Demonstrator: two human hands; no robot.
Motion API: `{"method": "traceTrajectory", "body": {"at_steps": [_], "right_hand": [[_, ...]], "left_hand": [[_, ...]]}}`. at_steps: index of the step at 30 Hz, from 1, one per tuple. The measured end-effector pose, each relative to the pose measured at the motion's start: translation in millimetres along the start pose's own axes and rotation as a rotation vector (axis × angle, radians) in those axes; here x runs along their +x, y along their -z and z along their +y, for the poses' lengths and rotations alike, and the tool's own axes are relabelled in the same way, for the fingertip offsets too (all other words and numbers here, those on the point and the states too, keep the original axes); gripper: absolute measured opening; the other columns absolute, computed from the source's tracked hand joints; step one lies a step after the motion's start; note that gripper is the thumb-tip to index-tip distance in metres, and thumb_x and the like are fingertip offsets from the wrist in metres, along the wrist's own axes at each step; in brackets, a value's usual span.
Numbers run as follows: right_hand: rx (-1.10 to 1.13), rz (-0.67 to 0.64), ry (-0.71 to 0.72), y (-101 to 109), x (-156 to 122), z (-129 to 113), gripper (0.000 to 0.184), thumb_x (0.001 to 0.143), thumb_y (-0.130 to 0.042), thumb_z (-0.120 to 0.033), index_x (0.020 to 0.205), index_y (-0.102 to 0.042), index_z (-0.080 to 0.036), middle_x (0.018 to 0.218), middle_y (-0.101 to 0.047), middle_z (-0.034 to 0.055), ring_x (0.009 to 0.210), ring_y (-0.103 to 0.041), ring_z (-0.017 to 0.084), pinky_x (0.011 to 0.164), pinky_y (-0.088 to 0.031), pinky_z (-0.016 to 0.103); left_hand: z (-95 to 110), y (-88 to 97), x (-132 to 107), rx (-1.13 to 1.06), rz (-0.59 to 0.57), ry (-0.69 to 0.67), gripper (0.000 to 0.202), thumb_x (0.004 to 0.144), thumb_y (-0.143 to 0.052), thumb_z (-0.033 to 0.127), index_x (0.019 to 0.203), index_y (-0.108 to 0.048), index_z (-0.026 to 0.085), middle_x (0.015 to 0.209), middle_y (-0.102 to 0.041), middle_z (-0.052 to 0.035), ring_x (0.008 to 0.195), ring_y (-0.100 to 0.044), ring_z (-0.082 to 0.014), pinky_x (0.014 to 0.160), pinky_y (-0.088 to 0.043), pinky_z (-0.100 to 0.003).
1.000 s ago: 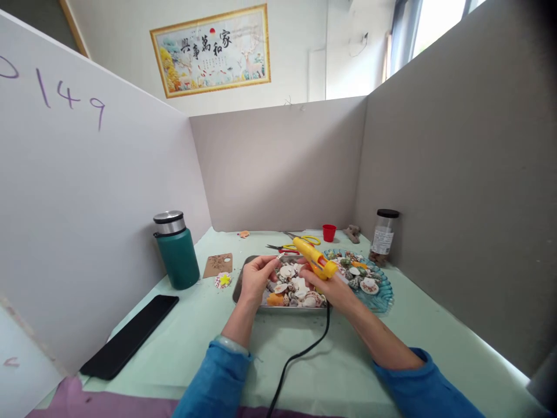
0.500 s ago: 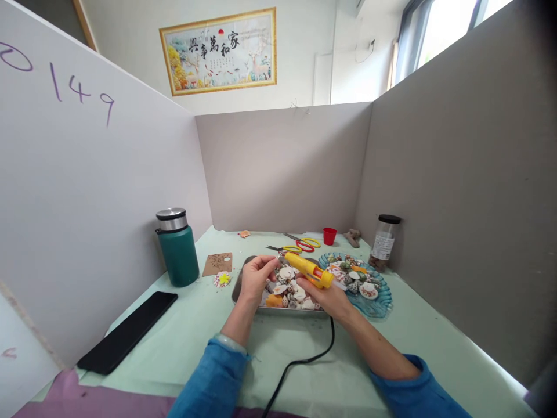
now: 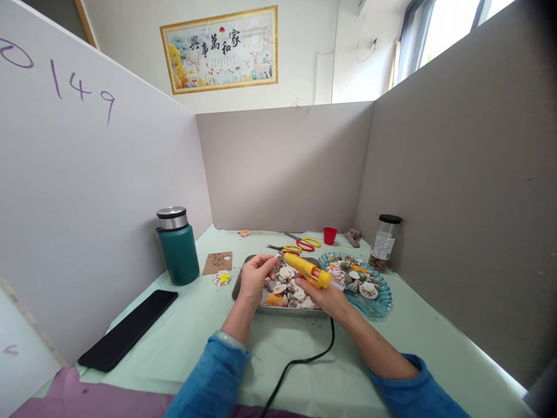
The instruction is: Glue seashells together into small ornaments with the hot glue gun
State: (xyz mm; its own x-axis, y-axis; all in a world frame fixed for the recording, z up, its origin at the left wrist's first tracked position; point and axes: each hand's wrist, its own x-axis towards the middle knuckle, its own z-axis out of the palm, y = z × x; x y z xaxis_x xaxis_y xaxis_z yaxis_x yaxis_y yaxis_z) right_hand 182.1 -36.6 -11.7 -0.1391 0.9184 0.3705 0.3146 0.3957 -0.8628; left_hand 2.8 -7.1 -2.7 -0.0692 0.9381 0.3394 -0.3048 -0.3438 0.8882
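Note:
My right hand (image 3: 324, 295) is wrapped round a yellow hot glue gun (image 3: 307, 270), its nozzle pointing left and a clear glue stick jutting from the back. Close to the nozzle, my left hand (image 3: 256, 276) pinches something small and pale at the fingertips, too small to make out. Both hands are above a metal tray (image 3: 278, 309) filled with seashells (image 3: 287, 287). A black cord (image 3: 300, 362) runs from beneath the right hand to the table's front edge. Right of the gun lies a blue glass plate (image 3: 385, 302) heaped with shells and small stones.
At left stand a green bottle (image 3: 177, 252) and a black phone-like slab (image 3: 130, 330). A brown card (image 3: 217, 263) and a yellow-centred shell flower (image 3: 223, 278) lie nearby. Behind the tray are scissors (image 3: 307, 242), a red cup (image 3: 329, 235) and a lidded jar (image 3: 383, 244). Grey panels (image 3: 282, 168) surround the table.
Both hands hold almost the same position, the glue gun's nozzle staying by the left fingertips. The whole view has shifted very slightly.

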Motion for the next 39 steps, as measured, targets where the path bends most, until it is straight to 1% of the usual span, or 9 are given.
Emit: {"method": "traceTrajectory", "body": {"at_steps": [10,17,28,39], "right_hand": [[-0.001,0.004,-0.004,-1.9,-0.6,0.4,0.033,0.074,-0.06,-0.046,0.083,-0.069,-0.016,0.058,-0.058,0.0008,0.049,-0.048,0.011,0.045,-0.038,0.022],[0.016,0.0,0.006,-3.3,0.0,1.5,0.033,0.073,-0.061,-0.046,0.084,-0.068,-0.016,0.061,-0.059,0.0008,0.052,-0.051,0.012,0.048,-0.039,0.023],[0.028,0.004,0.001,-3.7,-1.6,0.5,0.028,0.073,-0.062,-0.042,0.083,-0.068,-0.017,0.06,-0.059,0.0005,0.052,-0.051,0.012,0.044,-0.037,0.021],[0.032,0.016,0.032,-4.1,-2.9,0.4,0.029,0.074,-0.062,-0.043,0.083,-0.067,-0.016,0.07,-0.064,0.0024,0.06,-0.056,0.014,0.053,-0.043,0.025]], "left_hand": [[1.0,-0.8,0.5,-0.037,0.001,0.028,0.029,0.061,-0.075,0.035,0.075,-0.065,0.011,0.065,-0.064,-0.0013,0.041,-0.045,-0.0042,0.044,-0.032,-0.02],[1.2,-1.0,0.2,-0.04,0.002,0.032,0.028,0.061,-0.075,0.035,0.074,-0.065,0.011,0.066,-0.064,-0.0013,0.041,-0.045,-0.0037,0.045,-0.032,-0.019],[1.1,-0.7,-0.2,-0.042,-0.007,0.031,0.028,0.061,-0.075,0.035,0.075,-0.065,0.012,0.066,-0.063,-0.0006,0.042,-0.044,-0.0039,0.045,-0.033,-0.02],[2.9,-1.4,-0.4,-0.067,-0.005,0.038,0.028,0.061,-0.075,0.034,0.075,-0.065,0.011,0.066,-0.062,-0.0004,0.041,-0.043,-0.0034,0.044,-0.034,-0.02]]}}
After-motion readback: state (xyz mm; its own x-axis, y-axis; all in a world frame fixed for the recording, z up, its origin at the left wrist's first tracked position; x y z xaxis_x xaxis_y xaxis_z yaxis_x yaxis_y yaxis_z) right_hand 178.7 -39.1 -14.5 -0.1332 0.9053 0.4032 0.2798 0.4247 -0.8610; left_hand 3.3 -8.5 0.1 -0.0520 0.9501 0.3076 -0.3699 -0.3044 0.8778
